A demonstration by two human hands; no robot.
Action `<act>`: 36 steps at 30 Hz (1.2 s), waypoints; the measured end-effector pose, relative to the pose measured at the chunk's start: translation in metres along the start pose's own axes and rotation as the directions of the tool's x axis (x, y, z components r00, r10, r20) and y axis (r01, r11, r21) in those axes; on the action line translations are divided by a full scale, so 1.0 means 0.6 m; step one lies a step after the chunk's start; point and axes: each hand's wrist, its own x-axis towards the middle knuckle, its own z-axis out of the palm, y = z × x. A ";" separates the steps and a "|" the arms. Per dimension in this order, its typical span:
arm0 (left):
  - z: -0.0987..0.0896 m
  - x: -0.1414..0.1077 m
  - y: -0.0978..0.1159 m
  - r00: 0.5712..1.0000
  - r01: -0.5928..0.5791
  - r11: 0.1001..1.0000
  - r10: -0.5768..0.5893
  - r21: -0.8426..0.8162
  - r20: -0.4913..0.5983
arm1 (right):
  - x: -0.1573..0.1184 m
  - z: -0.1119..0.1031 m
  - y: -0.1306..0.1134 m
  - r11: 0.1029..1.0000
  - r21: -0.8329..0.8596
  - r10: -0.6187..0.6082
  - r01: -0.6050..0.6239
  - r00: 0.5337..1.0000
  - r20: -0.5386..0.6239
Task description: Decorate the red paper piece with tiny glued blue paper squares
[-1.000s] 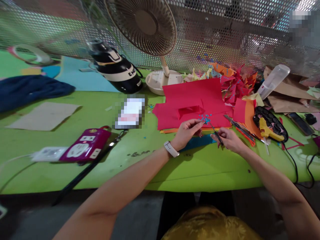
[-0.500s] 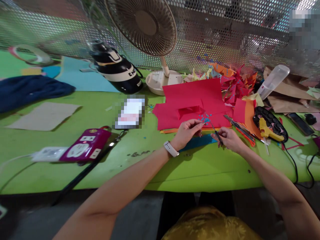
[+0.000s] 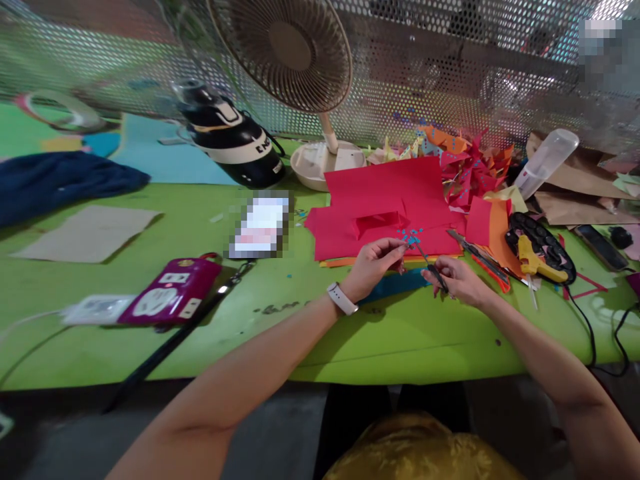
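My right hand [image 3: 453, 279] is closed round the handles of a pair of scissors [image 3: 436, 273], whose blades point up and left toward my other hand. My left hand [image 3: 379, 260] is pinched, with the tiny piece at its fingertips too small to name. Just beyond the fingertips, small blue paper bits [image 3: 412, 236] lie scattered on red paper sheets [image 3: 385, 183]. Under both hands is a blue paper strip [image 3: 395, 285], partly covered by the left one.
Right of the red sheets lie a utility knife [image 3: 480, 259], a yellow glue gun [image 3: 543, 261] on a black palette, and a heap of paper scraps [image 3: 475, 167]. A fan [image 3: 329, 163], a black bottle [image 3: 240, 148], a phone [image 3: 263, 223] and a purple power strip [image 3: 170, 290] stand or lie leftward.
The scissor blades have shifted slightly closer to the left fingertips. My left hand has hardly moved.
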 end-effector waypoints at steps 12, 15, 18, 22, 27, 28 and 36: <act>0.002 -0.001 0.001 0.999 0.017 1.000 -0.017 0.004 0.027 | 0.003 0.002 0.003 1.000 -0.003 0.017 -0.017 0.999 -0.029; 0.002 -0.002 0.003 0.999 0.030 1.000 -0.030 0.010 0.021 | 0.003 0.002 0.005 1.000 0.007 0.016 -0.016 0.999 -0.036; 0.003 -0.002 0.002 0.999 0.037 0.999 -0.038 0.019 0.019 | 0.003 0.002 0.005 1.000 0.011 0.011 -0.010 0.999 -0.045; 0.002 -0.001 0.000 0.999 0.036 0.999 -0.036 0.011 0.022 | 0.003 0.002 0.003 1.000 0.011 0.021 -0.020 0.999 -0.041; 0.002 -0.002 0.002 0.999 0.035 0.999 -0.035 0.010 0.020 | 0.003 0.003 0.002 1.000 0.021 0.024 -0.023 0.998 -0.051; 0.002 -0.002 0.003 0.999 0.037 0.999 -0.037 0.013 0.022 | 0.003 0.003 0.002 0.999 0.018 0.029 -0.028 0.998 -0.052; 0.004 -0.002 0.007 1.000 0.022 0.999 -0.022 0.040 -0.008 | 0.007 0.004 0.009 1.000 0.007 0.017 -0.016 0.994 -0.112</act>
